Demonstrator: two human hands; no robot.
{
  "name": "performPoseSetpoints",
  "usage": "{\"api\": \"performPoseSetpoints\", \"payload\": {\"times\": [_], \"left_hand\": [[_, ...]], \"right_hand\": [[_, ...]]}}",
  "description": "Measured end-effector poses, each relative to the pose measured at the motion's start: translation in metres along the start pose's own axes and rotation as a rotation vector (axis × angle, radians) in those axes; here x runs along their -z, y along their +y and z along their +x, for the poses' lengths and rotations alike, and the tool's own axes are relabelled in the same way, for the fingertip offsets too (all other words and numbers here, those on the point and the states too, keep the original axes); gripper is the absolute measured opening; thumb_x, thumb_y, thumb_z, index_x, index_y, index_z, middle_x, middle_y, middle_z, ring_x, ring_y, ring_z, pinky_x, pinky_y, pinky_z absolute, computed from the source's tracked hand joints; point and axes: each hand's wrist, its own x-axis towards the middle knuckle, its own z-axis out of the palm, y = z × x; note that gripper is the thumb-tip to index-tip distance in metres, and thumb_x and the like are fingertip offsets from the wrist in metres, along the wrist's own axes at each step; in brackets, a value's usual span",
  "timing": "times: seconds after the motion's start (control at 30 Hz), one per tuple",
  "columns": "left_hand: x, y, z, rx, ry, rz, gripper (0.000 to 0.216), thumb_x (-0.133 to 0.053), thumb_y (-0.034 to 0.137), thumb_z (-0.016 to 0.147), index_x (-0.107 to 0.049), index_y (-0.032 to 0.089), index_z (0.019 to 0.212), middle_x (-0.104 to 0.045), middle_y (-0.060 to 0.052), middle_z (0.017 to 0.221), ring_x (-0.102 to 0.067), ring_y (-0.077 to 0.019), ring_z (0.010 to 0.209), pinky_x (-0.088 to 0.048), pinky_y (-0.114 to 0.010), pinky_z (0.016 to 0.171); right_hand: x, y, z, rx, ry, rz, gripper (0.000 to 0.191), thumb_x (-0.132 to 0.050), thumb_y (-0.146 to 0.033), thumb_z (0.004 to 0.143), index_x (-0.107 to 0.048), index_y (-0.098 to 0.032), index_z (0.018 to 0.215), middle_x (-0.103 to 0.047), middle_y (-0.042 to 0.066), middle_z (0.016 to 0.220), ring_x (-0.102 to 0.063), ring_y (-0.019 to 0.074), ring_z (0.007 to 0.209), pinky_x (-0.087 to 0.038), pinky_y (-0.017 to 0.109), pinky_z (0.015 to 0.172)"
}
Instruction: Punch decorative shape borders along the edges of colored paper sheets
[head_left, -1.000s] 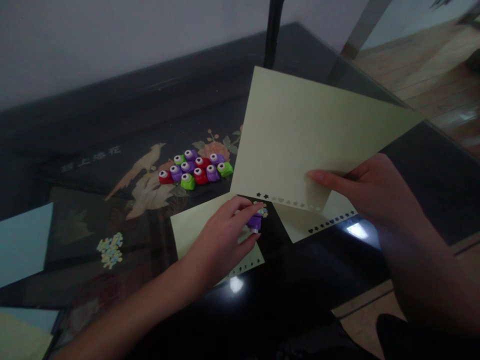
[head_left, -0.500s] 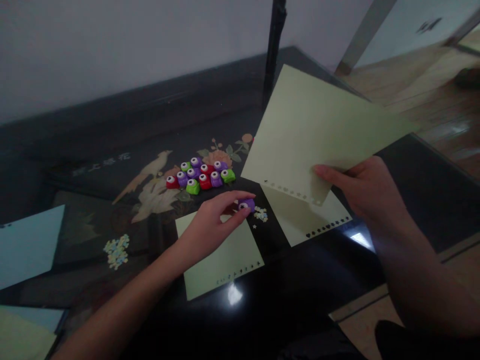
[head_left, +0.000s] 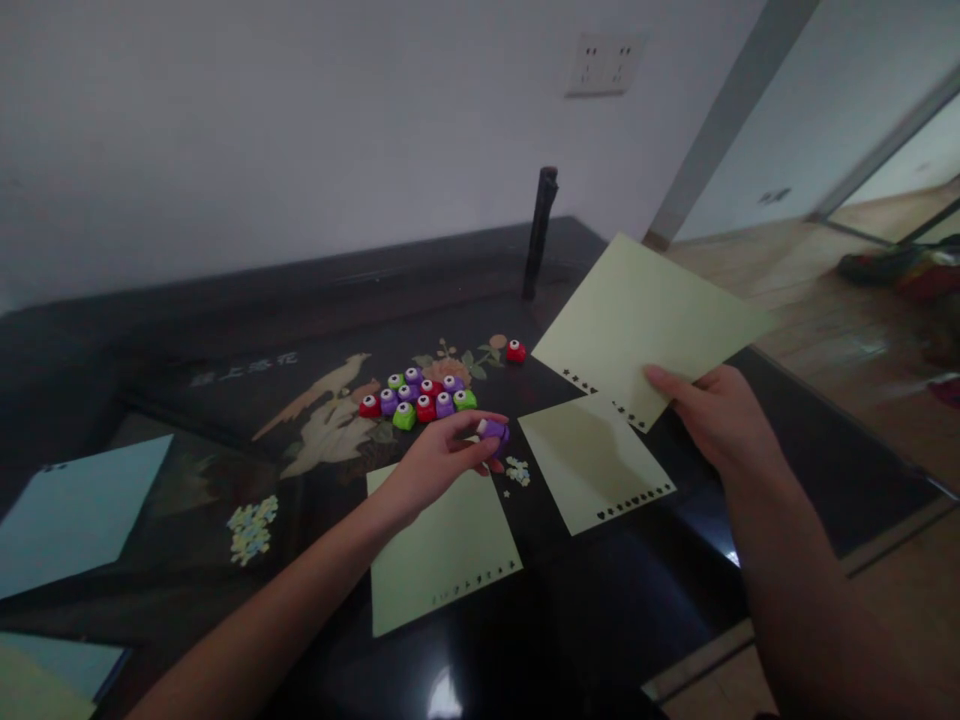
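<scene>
My left hand (head_left: 448,452) is closed around a purple craft punch (head_left: 495,432) with a white button, held over the table. A sheet of pale yellow-green paper (head_left: 645,305), with small shapes punched along its lower edge, is pinched in my right hand (head_left: 709,405) and raised above the table. Under it lies a second punched sheet (head_left: 592,450), its row of holes facing me. Another punched sheet (head_left: 450,555) rests below my left hand and forearm. Beside the left fingertips sits a small pile of paper cutouts (head_left: 517,471).
Several red, green and purple craft punches (head_left: 425,407) stand grouped behind my left hand. One red punch (head_left: 515,351) stands apart. A larger cutout pile (head_left: 252,528) and blue paper (head_left: 90,510) lie left on the dark glossy table (head_left: 315,650). A black post (head_left: 540,230) rises at the back.
The view has tilted upward, showing more wall and a socket. The raised sheet has come lower and further right. My left hand has turned the purple punch so its top faces sideways.
</scene>
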Motion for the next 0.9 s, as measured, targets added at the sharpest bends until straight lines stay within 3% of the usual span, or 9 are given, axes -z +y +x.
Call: {"api": "performPoseSetpoints", "payload": {"times": [0.13, 0.27, 0.33, 0.6, 0.9], "left_hand": [[0.001, 0.002, 0.015, -0.156, 0.063, 0.266, 0.028, -0.06, 0.029, 0.086, -0.061, 0.018, 0.112, -0.07, -0.005, 0.093, -0.067, -0.0176, 0.082, -0.054, -0.033, 0.075], [0.0, 0.009, 0.044, -0.37, 0.144, 0.785, 0.027, -0.057, 0.027, 0.089, -0.061, 0.019, 0.114, -0.069, -0.008, 0.105, -0.065, -0.0219, 0.094, -0.051, -0.037, 0.084], [-0.002, 0.013, 0.062, -0.398, 0.156, 1.048, 0.027, -0.053, 0.024, 0.091, -0.06, 0.02, 0.117, -0.066, -0.01, 0.114, -0.063, -0.0244, 0.103, -0.05, -0.039, 0.089], [-0.006, 0.007, 0.113, -0.341, 0.155, 1.194, 0.024, -0.056, 0.02, 0.089, -0.062, 0.017, 0.112, -0.058, -0.013, 0.118, -0.063, -0.028, 0.1, -0.05, -0.04, 0.086], [-0.01, 0.007, 0.131, -0.324, 0.159, 1.231, 0.027, -0.057, 0.021, 0.089, -0.055, 0.017, 0.116, -0.058, -0.013, 0.118, -0.062, -0.0253, 0.1, -0.049, -0.036, 0.086]], "right_hand": [[0.015, -0.001, -0.004, -0.019, -0.039, 0.019, 0.024, -0.081, -0.037, 0.065, -0.074, -0.026, 0.085, -0.078, 0.001, 0.091, -0.072, 0.0281, 0.088, -0.055, 0.045, 0.09], [0.033, 0.009, -0.008, -0.057, -0.085, -0.019, 0.021, -0.082, -0.036, 0.065, -0.075, -0.027, 0.083, -0.078, 0.001, 0.088, -0.073, 0.0251, 0.084, -0.057, 0.038, 0.084], [0.038, 0.018, -0.01, -0.099, -0.116, -0.047, 0.021, -0.082, -0.036, 0.065, -0.075, -0.025, 0.081, -0.078, 0.003, 0.085, -0.073, 0.0257, 0.079, -0.059, 0.039, 0.079], [0.031, 0.032, -0.015, -0.212, -0.316, -0.015, 0.046, -0.085, -0.031, 0.062, -0.067, -0.019, 0.102, -0.077, 0.007, 0.095, -0.073, 0.0246, 0.079, -0.059, 0.036, 0.07], [0.026, 0.028, -0.018, -0.281, -0.374, -0.046, 0.037, -0.076, -0.035, 0.073, -0.063, -0.019, 0.103, -0.076, 0.006, 0.091, -0.072, 0.021, 0.072, -0.056, 0.03, 0.06]]}}
